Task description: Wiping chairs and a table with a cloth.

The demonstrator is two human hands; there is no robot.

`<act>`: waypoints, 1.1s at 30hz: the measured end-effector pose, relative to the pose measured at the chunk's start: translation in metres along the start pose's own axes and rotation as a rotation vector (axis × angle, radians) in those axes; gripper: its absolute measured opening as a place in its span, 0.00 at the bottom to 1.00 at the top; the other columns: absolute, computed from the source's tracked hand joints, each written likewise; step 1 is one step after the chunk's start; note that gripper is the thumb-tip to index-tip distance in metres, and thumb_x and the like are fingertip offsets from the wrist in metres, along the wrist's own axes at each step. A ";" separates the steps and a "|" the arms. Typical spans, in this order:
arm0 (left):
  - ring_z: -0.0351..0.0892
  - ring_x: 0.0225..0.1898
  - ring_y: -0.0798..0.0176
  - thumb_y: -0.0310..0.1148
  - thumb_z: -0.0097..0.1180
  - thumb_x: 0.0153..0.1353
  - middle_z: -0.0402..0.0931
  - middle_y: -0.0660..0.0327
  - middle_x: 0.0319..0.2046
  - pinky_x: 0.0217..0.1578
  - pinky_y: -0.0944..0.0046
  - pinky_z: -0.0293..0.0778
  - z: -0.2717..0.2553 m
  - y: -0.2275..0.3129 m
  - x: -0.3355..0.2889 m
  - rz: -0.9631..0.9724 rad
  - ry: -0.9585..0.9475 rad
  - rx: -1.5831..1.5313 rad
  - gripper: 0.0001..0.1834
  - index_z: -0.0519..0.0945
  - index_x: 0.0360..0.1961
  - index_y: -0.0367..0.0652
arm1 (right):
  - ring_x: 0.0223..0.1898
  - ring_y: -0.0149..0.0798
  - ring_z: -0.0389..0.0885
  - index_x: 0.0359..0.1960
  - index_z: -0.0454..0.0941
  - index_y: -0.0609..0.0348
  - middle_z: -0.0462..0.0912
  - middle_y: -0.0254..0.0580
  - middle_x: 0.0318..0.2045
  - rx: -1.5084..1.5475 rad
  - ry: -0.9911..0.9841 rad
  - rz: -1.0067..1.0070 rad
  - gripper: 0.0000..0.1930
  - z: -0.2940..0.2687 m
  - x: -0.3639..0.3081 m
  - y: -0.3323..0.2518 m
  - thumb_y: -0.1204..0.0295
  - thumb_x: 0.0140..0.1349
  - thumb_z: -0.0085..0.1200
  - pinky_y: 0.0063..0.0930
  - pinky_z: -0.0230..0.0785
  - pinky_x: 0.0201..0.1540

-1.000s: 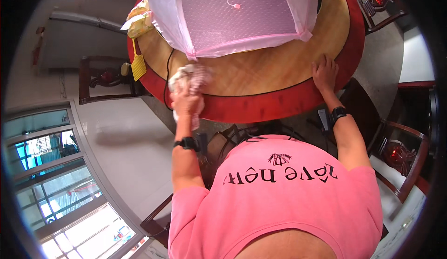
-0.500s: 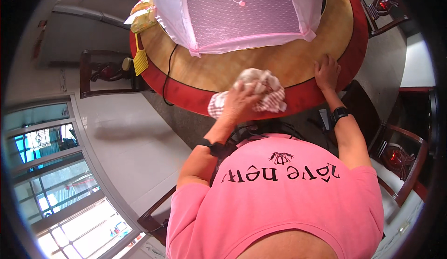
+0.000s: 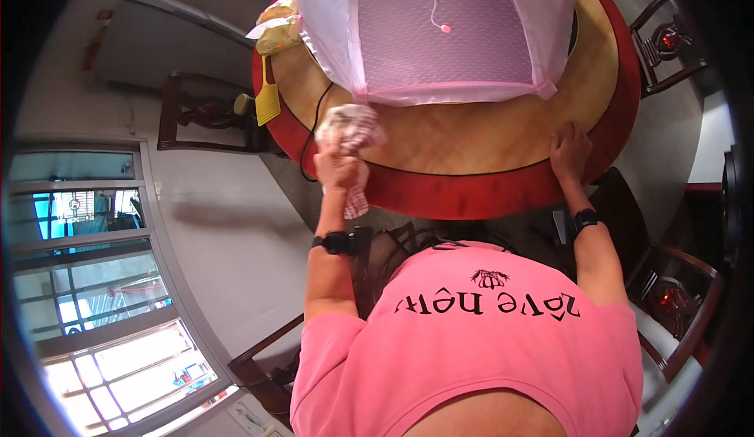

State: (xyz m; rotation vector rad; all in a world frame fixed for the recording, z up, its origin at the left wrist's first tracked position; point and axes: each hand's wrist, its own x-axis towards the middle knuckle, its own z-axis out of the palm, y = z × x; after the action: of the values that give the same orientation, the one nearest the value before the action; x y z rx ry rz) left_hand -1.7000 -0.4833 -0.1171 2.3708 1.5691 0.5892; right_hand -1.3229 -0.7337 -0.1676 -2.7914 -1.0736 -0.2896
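A red-and-white checked cloth (image 3: 351,129) is bunched in my left hand (image 3: 338,168), whose fingers are closed round it. One end of the cloth trails down past the rim of the round table (image 3: 463,190), which has a tan top and a red border. My right hand (image 3: 570,154) rests on the table's near right edge with its fingers laid on the top, holding nothing. Beyond both hands stands a pink mesh food cover (image 3: 440,44) with a pull cord hanging over it. What lies under the cover is hard to make out.
A yellow fly swatter (image 3: 268,103) and a crumpled yellowish package (image 3: 279,32) are at the table's left edge. Beside my left hand, a dark cord (image 3: 320,106) runs over the rim. Dark wooden chairs (image 3: 200,115) stand around the table, and windows (image 3: 86,280) are on the left.
My left hand has swept the cloth leftward along the table's near edge and slightly away from me. The right hand stays at the right edge, while the view has shifted a little.
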 end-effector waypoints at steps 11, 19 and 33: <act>0.68 0.48 0.46 0.38 0.51 0.36 0.70 0.47 0.45 0.49 0.56 0.65 -0.032 -0.119 0.044 -0.533 0.131 0.319 0.32 0.70 0.51 0.55 | 0.53 0.48 0.60 0.51 0.62 0.60 0.63 0.44 0.52 -0.027 0.032 0.009 0.23 -0.004 -0.001 -0.004 0.57 0.58 0.41 0.50 0.50 0.55; 0.70 0.45 0.45 0.41 0.49 0.49 0.68 0.54 0.50 0.44 0.55 0.67 -0.018 -0.043 0.028 0.032 -0.289 0.470 0.15 0.77 0.41 0.60 | 0.51 0.49 0.62 0.51 0.62 0.61 0.65 0.48 0.50 -0.027 0.022 0.002 0.24 0.001 -0.002 0.001 0.57 0.57 0.42 0.49 0.50 0.55; 0.71 0.43 0.53 0.41 0.52 0.44 0.74 0.62 0.43 0.44 0.58 0.69 -0.031 -0.077 0.047 -0.163 -0.268 0.357 0.21 0.75 0.44 0.66 | 0.52 0.49 0.61 0.50 0.63 0.64 0.64 0.49 0.51 0.028 0.080 -0.055 0.23 0.000 -0.001 0.000 0.60 0.57 0.44 0.45 0.50 0.55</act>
State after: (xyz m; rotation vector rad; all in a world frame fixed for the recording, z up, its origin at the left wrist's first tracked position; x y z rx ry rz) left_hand -1.7612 -0.4109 -0.1112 2.3992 1.8374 -0.0497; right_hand -1.3230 -0.7344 -0.1678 -2.7044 -1.1284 -0.3865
